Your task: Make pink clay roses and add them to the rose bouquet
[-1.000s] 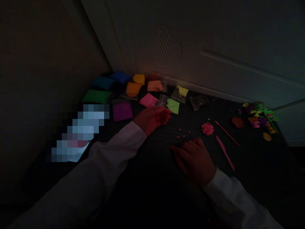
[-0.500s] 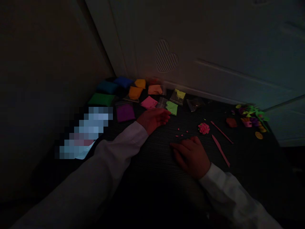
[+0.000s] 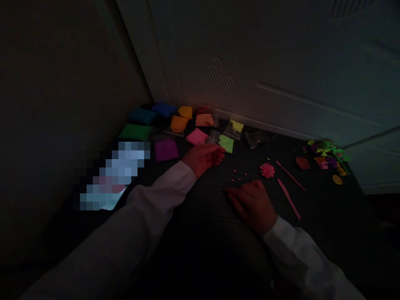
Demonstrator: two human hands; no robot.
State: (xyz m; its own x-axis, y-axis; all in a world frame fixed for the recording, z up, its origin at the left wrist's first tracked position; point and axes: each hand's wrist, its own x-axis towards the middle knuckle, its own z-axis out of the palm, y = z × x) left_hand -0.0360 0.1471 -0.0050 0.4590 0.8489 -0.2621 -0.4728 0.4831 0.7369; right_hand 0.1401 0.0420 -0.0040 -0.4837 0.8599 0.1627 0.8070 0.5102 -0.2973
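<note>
My left hand rests on its side on the dark table, palm turned right. Its loosely bent fingers are open with nothing seen in them, and the tips lie just in front of a light green clay packet. Lower right, my right hand lies with fingers pointing left, open, and no held thing shows. Tiny pink clay bits lie just beyond its fingers. Right of these sits a pink clay flower with ruffled petals. Beside it are a thin pink stick tool and a pink clay knife.
Clay packets stand at the back left, among them purple, green and pink. A lit, blurred-out screen lies left of my left arm. Colourful clay pieces and a reddish-brown lump are at the right. A wall panel rises behind.
The camera view has shifted slightly, so the scene sits a little lower. Both hands keep nearly the same pose, and the things on the table stay in place.
</note>
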